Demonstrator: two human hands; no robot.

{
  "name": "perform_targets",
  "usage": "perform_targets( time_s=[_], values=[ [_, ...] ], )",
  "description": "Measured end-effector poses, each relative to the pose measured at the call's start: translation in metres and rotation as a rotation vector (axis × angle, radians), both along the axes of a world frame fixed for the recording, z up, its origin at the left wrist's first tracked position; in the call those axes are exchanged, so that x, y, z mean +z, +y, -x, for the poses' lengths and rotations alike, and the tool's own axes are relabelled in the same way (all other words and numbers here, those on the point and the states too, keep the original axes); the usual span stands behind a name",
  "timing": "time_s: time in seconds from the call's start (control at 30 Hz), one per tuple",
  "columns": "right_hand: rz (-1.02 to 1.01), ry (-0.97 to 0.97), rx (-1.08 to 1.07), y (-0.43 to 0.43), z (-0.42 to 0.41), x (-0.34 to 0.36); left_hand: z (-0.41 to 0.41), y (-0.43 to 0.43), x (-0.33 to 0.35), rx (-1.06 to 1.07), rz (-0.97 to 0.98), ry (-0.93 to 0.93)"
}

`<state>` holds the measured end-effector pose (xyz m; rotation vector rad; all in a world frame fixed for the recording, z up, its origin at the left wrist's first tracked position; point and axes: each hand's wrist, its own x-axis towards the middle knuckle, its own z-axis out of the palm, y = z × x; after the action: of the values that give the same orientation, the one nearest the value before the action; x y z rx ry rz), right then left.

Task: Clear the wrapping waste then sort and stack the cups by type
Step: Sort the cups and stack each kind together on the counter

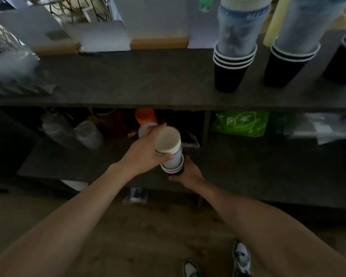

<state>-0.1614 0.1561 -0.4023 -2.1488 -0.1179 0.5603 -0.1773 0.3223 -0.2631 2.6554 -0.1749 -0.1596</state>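
Note:
My left hand (146, 150) grips the upper part of a stack of paper cups (169, 145) with pale insides, held over the lower shelf (248, 162). The stack's lower cups (173, 166) are dark with white rims, and my right hand (188, 173) holds them from below. On the upper shelf (128, 76) at the right stand three stacks of dark white-rimmed cups: one (231, 70), a second (286, 64) and a third (342, 60) at the edge. Clear plastic wrapping (238, 27) covers the upper parts of the first two.
White and brown boxes (100, 39) line the back of the upper shelf, with a shiny plastic bag (10, 64) at left. The lower shelf holds bottles (88, 132), an orange container (145, 116), a green bag (240, 122) and white bags (324, 126). My shoes (241, 256) are on the floor.

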Motion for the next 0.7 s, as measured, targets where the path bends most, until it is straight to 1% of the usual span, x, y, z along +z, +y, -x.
perform_targets(
  time_s=[0.1,0.2,0.33,0.47,0.53,0.63,0.7],
  values=[
    [-0.001,-0.013,-0.031,0.005,0.006,0.008,0.005,-0.001,0.001,0.029,0.065,-0.046],
    [-0.032,-0.108,-0.033,0.001,0.019,0.033,0.009,0.002,0.028,0.031,0.097,-0.087],
    [-0.109,-0.253,-0.112,-0.004,0.037,0.085,0.009,0.006,0.098,-0.030,0.071,-0.154],
    [-0.184,-0.415,-0.135,-0.010,0.040,0.167,0.008,0.002,0.181,-0.079,0.052,-0.315],
    [-0.213,-0.456,-0.128,-0.013,0.033,0.213,0.002,0.000,0.219,-0.082,0.083,-0.406],
    [-0.315,-0.527,-0.139,-0.015,0.009,0.268,-0.018,-0.008,0.267,-0.067,0.168,-0.533],
    [-0.318,-0.578,-0.161,-0.013,-0.013,0.292,-0.035,-0.014,0.289,-0.039,0.211,-0.553]
  ],
)
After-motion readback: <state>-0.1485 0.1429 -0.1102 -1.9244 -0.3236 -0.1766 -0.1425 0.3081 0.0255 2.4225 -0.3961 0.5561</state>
